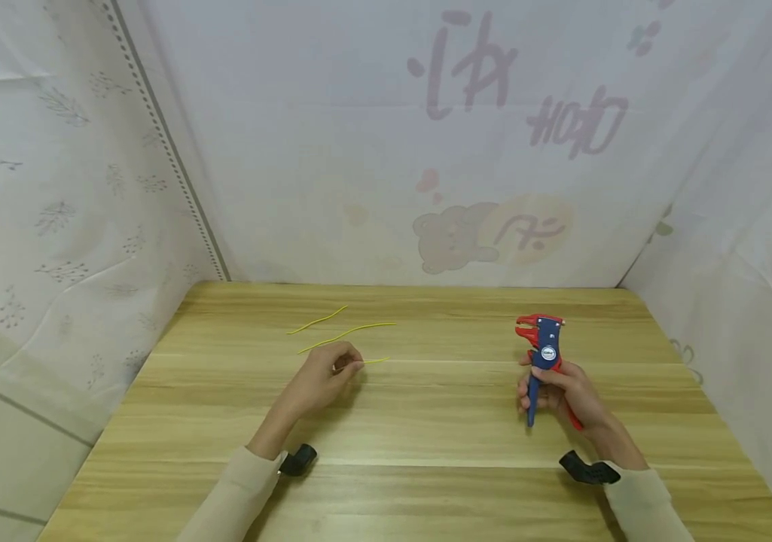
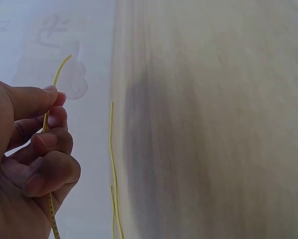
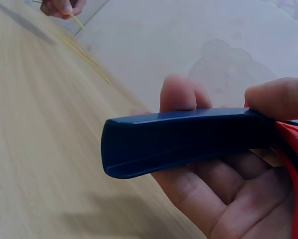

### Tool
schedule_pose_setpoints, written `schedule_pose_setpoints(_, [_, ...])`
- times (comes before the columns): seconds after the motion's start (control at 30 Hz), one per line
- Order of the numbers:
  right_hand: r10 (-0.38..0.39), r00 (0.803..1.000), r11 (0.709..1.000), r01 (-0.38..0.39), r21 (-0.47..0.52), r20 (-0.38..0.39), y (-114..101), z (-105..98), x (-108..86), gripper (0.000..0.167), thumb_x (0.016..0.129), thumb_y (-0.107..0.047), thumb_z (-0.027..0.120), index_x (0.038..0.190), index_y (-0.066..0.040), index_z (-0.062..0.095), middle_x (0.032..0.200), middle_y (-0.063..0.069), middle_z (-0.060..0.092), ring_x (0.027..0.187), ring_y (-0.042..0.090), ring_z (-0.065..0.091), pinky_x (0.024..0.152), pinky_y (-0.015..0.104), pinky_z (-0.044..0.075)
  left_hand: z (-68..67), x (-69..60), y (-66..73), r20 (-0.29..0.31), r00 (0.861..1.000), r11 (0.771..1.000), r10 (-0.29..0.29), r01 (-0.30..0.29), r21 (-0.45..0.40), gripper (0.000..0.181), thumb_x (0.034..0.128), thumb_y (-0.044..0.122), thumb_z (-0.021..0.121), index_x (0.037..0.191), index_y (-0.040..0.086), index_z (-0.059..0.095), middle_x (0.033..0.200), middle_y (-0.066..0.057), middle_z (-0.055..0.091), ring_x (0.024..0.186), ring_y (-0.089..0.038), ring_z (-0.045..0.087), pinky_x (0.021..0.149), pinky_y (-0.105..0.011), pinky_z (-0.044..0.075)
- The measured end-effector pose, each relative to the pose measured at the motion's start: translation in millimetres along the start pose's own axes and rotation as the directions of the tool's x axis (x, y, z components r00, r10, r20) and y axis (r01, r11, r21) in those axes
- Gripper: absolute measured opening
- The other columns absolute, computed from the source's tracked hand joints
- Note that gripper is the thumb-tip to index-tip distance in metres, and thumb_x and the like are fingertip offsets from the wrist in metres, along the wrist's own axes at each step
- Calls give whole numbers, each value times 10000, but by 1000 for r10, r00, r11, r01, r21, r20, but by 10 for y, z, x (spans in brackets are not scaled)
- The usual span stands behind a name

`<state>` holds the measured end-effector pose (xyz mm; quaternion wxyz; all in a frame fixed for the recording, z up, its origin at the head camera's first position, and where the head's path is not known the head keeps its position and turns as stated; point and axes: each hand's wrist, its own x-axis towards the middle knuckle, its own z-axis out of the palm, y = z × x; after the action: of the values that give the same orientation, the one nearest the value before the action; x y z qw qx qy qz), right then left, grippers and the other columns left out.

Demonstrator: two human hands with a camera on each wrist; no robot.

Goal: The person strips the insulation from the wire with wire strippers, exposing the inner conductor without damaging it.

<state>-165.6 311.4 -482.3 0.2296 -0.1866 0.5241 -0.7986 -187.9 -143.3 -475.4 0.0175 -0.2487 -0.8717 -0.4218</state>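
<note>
My left hand [image 1: 323, 378] pinches a yellow wire [image 1: 376, 360] between thumb and index finger. In the left wrist view the tip of that wire [image 2: 63, 68] sticks up past the fingertips, and its lower part runs behind the curled fingers. My right hand [image 1: 578, 395] holds a red and blue wire stripper [image 1: 548, 335], with its red jaws up and pointing left. The right wrist view shows the blue handle [image 3: 174, 142] lying across the fingers, with the thumb on its upper edge.
Two more yellow wires, one longer [image 1: 352, 330] and one shorter [image 1: 318, 321], lie on the wooden table [image 1: 426, 497] beyond my left hand. Printed white cloth [image 1: 331, 150] hangs behind the table and at both sides. A black strap piece sits at each wrist.
</note>
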Motion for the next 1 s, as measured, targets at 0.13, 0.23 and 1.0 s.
schedule_pose_setpoints(0.13, [-3, 1000, 997, 2, -76, -10, 30, 28, 34, 300, 1110, -30, 320, 1325, -25, 528, 990, 106, 751, 858, 216, 768, 815, 421, 627, 6, 11, 19, -15, 1000, 1000, 11, -11, 8, 79, 1004, 121, 664, 982, 56, 702, 835, -24, 670, 728, -73, 516, 662, -225, 463])
schedule_pose_setpoints(0.23, [14, 1000, 990, -18, -140, -25, 57, 68, 62, 267, 1108, -45, 356, 1315, -16, 522, 977, 81, 744, 849, 205, 762, 804, 406, 631, 2, 10, 32, -25, 1000, 1000, 7, -7, 8, 87, 1005, 121, 661, 977, 50, 704, 820, -15, 664, 725, -81, 518, 663, -228, 461])
schedule_pose_setpoints(1.0, [4, 999, 986, 3, -168, 44, 126, 240, 222, 227, 1100, -31, 373, 1246, -77, 541, 938, 49, 721, 824, 191, 758, 779, 377, 634, 33, 123, 80, -29, 1000, 1000, -8, 8, -7, 122, 1014, 161, 657, 989, 52, 707, 788, -11, 650, 655, -73, 472, 587, -223, 404])
